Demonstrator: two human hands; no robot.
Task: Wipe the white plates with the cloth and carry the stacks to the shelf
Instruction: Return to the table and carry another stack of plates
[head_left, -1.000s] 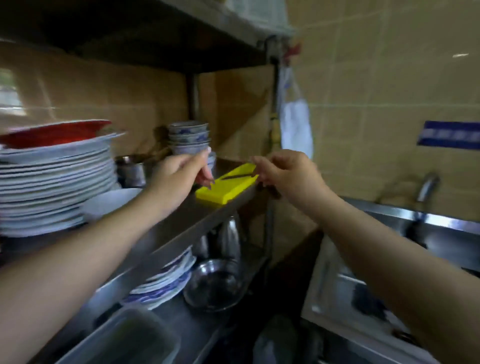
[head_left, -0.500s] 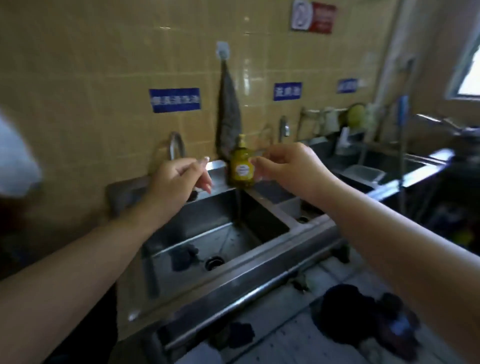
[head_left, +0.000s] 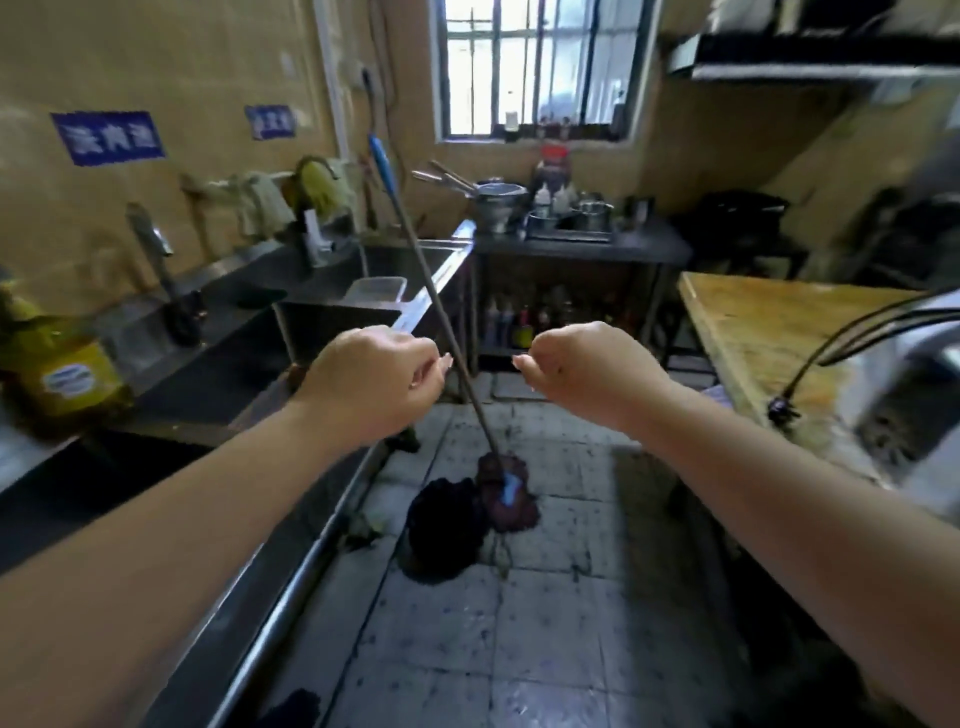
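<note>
Cloths (head_left: 262, 200), two that can be told apart, hang side by side on a rail along the tiled wall, above the far end of the sink (head_left: 332, 322) and well apart from both hands. One is pale and crumpled; the other (head_left: 318, 188) is yellow-green and bunched up (the picture is too soft there to show more).

Two bare forearms reach forward at about the same height, wrists level. The left hand (head_left: 371, 384) is seen from the back, fingers curled inward, its grip pressed together with thumb and forefinger tips meeting; nothing shows between them. The right hand (head_left: 582, 371) mirrors it, fingers curled and tips drawn together toward the left hand, holding nothing that can be seen. The hands stay apart, with a gap between them.

Through that gap runs the handle of one mop (head_left: 506, 493), which leans against the sink's front edge, its reddish head on the tiled floor (head_left: 545, 649) touching one dark rag (head_left: 447, 525). Two faucets (head_left: 150, 244) rise at the sink's back rim. One yellow bottle (head_left: 62, 374) stands blurred at the near left, and one clear plastic tub (head_left: 376, 288) sits on the sink's rim. Two blue signs (head_left: 109, 137) are fixed to the wall. At the right is one wooden counter (head_left: 769, 332), with a black cable (head_left: 852, 338) arching over it. One barred window (head_left: 540, 67) lights the back wall.
</note>
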